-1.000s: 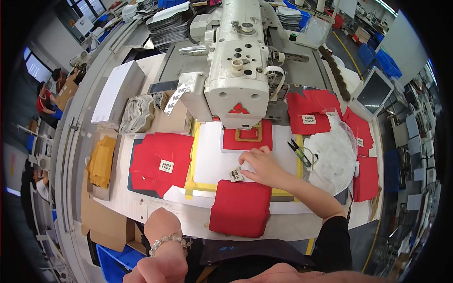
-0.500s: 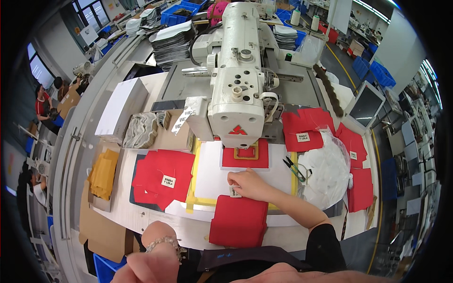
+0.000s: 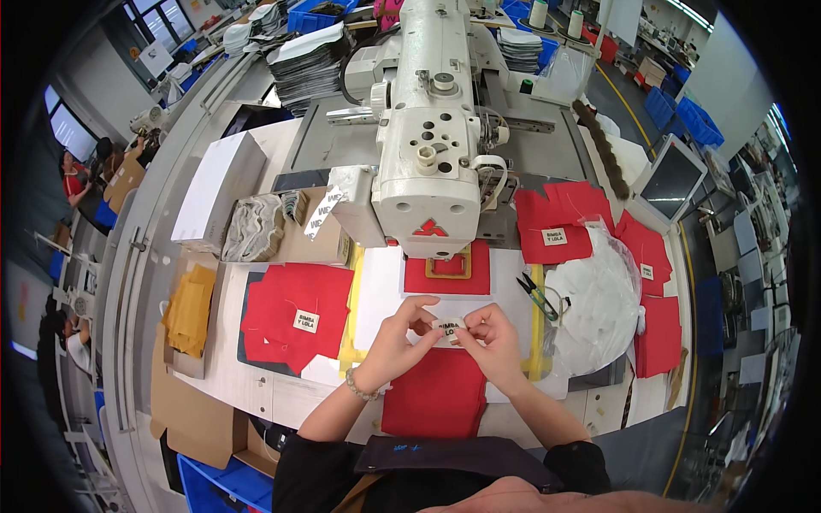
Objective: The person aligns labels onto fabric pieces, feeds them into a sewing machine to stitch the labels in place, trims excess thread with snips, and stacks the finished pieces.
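Both hands meet over the near middle of the work table. Between their fingertips is a small white fabric label [image 3: 447,328] with dark print. My left hand [image 3: 402,338] grips the label's left side, with a beaded bracelet on the wrist. My right hand [image 3: 493,340] pinches its right edge between thumb and finger. Just below them lies a stack of red fabric pieces [image 3: 432,398]. Beyond the hands, another red piece [image 3: 415,275] lies flat under a brass-coloured frame [image 3: 448,264] at the head of a white sewing machine [image 3: 428,192].
Red pieces with sewn labels lie left [image 3: 295,312] and right [image 3: 552,227]. Green-handled thread snips [image 3: 540,301] rest beside a white plastic-wrapped bundle [image 3: 590,312]. A tray of yellow pieces [image 3: 190,312] and an open cardboard box [image 3: 197,410] are at the left; a screen [image 3: 671,185] stands right.
My left hand has come up from the lower left to the label. My right hand has lifted the label off the red stack's far edge and moved slightly right.
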The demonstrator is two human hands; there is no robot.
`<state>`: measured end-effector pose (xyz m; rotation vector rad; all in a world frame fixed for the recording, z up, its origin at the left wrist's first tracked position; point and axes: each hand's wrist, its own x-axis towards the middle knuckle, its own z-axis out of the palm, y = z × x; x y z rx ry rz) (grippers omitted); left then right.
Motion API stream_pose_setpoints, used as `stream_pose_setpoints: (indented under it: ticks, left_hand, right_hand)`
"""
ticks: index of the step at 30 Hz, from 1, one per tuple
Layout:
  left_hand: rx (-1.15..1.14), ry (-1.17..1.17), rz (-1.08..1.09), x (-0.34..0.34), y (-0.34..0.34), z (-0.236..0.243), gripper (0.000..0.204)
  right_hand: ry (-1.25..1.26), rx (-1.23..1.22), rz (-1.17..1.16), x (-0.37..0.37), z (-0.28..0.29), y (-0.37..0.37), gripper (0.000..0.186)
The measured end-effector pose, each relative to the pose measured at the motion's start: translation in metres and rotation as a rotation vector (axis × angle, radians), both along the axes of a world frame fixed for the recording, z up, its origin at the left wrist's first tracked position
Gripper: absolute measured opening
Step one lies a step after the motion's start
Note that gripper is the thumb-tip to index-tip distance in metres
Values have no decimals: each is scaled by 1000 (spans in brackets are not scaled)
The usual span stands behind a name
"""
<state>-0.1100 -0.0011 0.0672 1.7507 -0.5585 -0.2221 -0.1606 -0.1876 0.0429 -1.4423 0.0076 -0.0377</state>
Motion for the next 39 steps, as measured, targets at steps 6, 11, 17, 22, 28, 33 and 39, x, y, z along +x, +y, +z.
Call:
stream_pose_setpoints:
  ticks: [6, 11, 17, 22, 28, 33, 39]
  left_hand:
    - [32, 0, 5, 6, -5, -2, 39]
    - [72, -34, -49, 12, -6, 5, 34]
    - [-42, 77, -37, 25, -3, -11, 29]
    - [-174, 246, -14, 31, -1, -24, 28]
    - [-199, 277, -11, 33, 1, -30, 21]
    - [189, -57, 135, 56, -15, -48, 17]
    - [553, -572, 22, 69, -21, -57, 16]
  right_hand:
    - [-57, -191, -8, 4, 11, -3, 26]
    - [-4, -165, 51, 20, 9, -18, 29]
    - [126, 151, 158, 40, 7, -27, 32]
    - [131, 172, 150, 50, 6, -24, 33]
    - [76, 111, 87, 59, -8, -22, 29]
    - [84, -145, 120, 99, -36, -32, 19]
    - [141, -369, 121, 133, -37, -36, 22]
